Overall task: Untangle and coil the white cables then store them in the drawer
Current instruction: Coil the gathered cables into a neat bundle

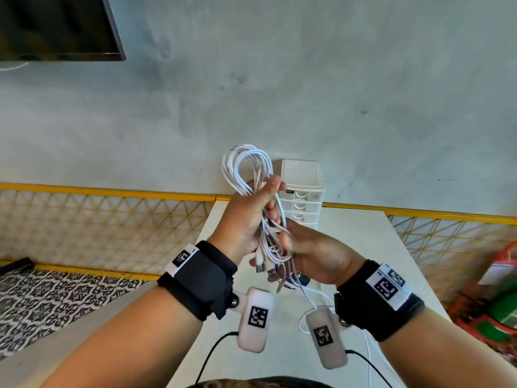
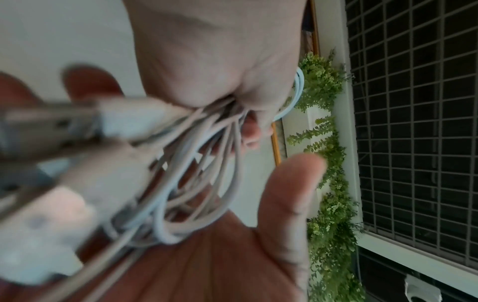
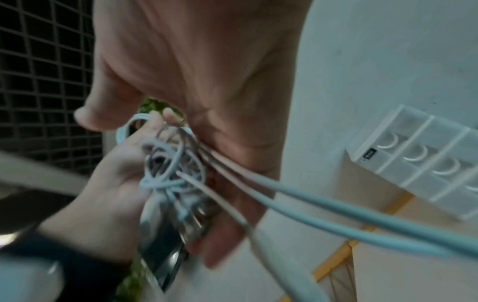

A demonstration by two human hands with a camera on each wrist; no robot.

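A bundle of white cables (image 1: 246, 166) stands in loops above my left hand (image 1: 251, 214), which grips it round the middle over the white table (image 1: 355, 236). Below, my right hand (image 1: 313, 256) holds the hanging strands, thumb on top. Several USB plugs (image 1: 263, 267) dangle between the hands. One strand (image 1: 309, 299) trails down to the table. In the left wrist view the cables (image 2: 196, 163) run tangled from my fist onto the other palm. The right wrist view shows strands (image 3: 232, 173) leaving my right palm. The white drawer unit (image 1: 305, 175) stands behind, its drawers (image 3: 419, 155) all closed.
A yellow mesh railing (image 1: 112, 219) runs along both sides of the table against a grey wall. A dark screen (image 1: 56, 26) hangs at the upper left. Red and green objects (image 1: 498, 303) sit off the table's right edge. A round sticker (image 1: 303, 279) lies under the hands.
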